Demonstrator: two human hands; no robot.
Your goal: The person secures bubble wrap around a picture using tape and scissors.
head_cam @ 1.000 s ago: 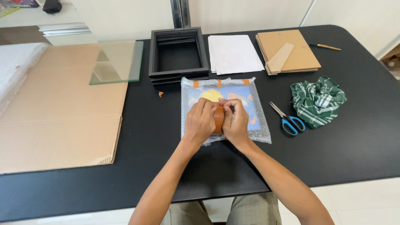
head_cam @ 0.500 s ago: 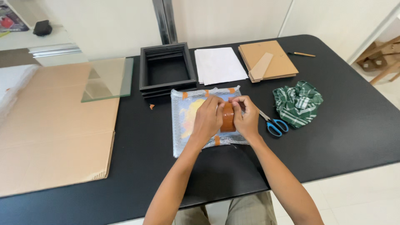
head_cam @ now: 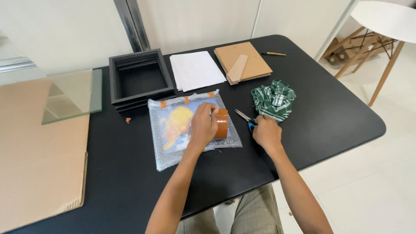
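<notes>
Lying flat, scissors (head_cam: 245, 119) blades pointing upper-left

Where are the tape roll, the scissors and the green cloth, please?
tape roll (head_cam: 222, 124), head view, on its brown outer band.
scissors (head_cam: 242, 116), head view, on the blades.
green cloth (head_cam: 274, 99), head view, on its crumpled middle.

Glossy brown tape roll (head_cam: 221, 123); shiny clear bubble wrap (head_cam: 190, 130); matt black surface (head_cam: 130, 173); soft green cloth (head_cam: 274, 98); metal-bladed scissors (head_cam: 244, 118); smooth glass pane (head_cam: 73, 95).
</notes>
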